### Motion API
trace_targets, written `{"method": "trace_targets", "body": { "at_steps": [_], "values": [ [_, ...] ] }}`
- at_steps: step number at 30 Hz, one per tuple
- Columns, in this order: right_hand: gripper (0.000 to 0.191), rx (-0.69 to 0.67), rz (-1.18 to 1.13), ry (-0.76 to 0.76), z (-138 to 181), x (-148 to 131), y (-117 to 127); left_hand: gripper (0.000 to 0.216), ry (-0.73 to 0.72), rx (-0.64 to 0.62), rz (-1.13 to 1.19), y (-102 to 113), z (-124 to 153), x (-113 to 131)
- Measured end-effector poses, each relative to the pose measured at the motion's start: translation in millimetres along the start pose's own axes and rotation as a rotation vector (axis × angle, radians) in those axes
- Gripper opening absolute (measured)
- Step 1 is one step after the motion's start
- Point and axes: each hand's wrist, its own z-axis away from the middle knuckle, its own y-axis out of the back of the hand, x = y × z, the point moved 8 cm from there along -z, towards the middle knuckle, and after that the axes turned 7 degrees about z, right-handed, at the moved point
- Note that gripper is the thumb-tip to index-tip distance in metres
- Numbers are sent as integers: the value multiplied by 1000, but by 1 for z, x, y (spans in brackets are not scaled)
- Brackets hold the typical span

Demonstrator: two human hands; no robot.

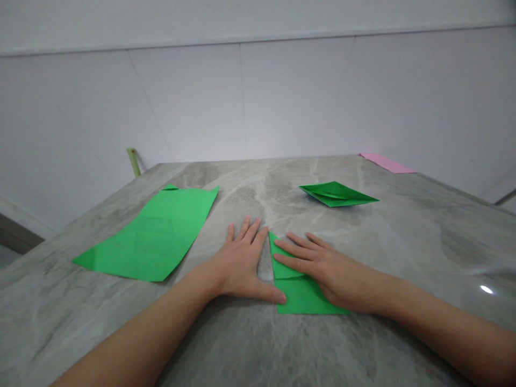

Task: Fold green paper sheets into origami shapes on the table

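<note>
A folded sheet of green paper (pixel 300 298) lies flat on the table in front of me, with a folded flap across its upper part. My right hand (pixel 322 263) rests flat on that flap, fingers stretched out toward the left, covering much of the paper's right side. Along the paper's left edge, my left hand (pixel 245 263) lies spread on the tabletop. Its thumb tip touches the paper near the lower left corner, and its index fingertip is close to the upper left corner.
A larger creased green sheet (pixel 157 231) lies at the left. Beyond my right hand sits a folded green paper boat shape (pixel 338 194). Pink paper (pixel 387 162) lies at the far right edge of the grey marbled table (pixel 258 349). A white wall (pixel 282 97) stands behind.
</note>
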Motion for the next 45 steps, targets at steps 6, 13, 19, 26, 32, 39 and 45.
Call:
{"method": "trace_targets", "body": {
  "at_steps": [6, 13, 19, 26, 32, 39, 45],
  "values": [
    [92, -24, 36, -3, -2, -1, -1, 131, 6, -18, -5, 0, 0, 1],
    [89, -34, 50, -11, -2, -3, 0, 131, 8, -17, 6, 1, 1, 0],
    [89, -29, 24, -11, -2, -1, -4, 109, 18, -46, 5, 2, 1, -1],
    [71, -39, -92, -2, 2, -8, 12, 95, 45, -16, -6, 5, 1, -2],
    [37, 181, -297, -38, 2, -4, 35, 111, 13, -65, -5, 6, 5, 4],
    [39, 256, -26, -107, -4, -8, 30, 117, 9, -102, 34, 4, 5, 6],
    [51, 284, 49, -235, -2, 6, 27, 107, -87, -49, 119, 6, 4, 14]
  ]
}}
